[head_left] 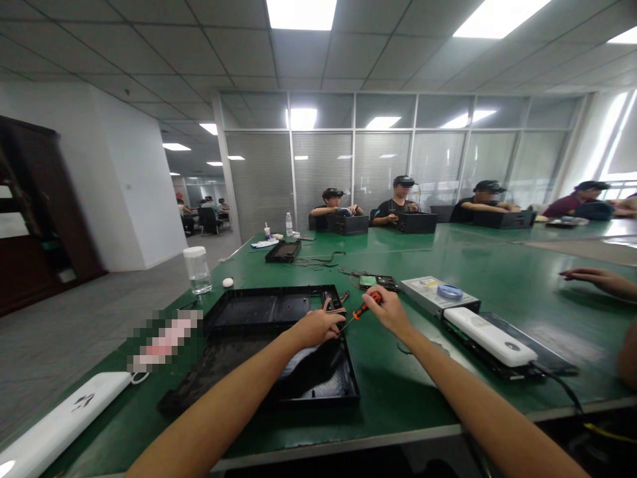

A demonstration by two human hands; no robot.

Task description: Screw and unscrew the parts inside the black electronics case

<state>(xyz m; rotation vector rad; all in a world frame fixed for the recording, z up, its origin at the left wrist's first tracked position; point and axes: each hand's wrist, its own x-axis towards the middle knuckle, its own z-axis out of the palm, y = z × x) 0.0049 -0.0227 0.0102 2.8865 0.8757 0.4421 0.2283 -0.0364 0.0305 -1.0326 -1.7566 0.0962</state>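
On the green table lies an open black case [298, 399] with a shallow tray-like near half and a far half behind it. My left hand [321, 326] reaches over the case's right side, its fingers closed beside a bundle of striped wires [334, 303]; what they pinch is hidden. Gripped in my right hand [393, 311] is a screwdriver [367, 305] with an orange and black handle. Its thin shaft slants down and left, the tip close to my left fingertips at the case's right edge. Just beyond the screwdriver lies a small green circuit board [369, 281].
To the right are a silver drive [432, 295] with a blue tape roll [450, 291] and a white power bank [490, 336]. A clear jar [198, 271] and a long white object [70, 421] stand left. Another person's hand [597, 280] rests at right; several people work across the table.
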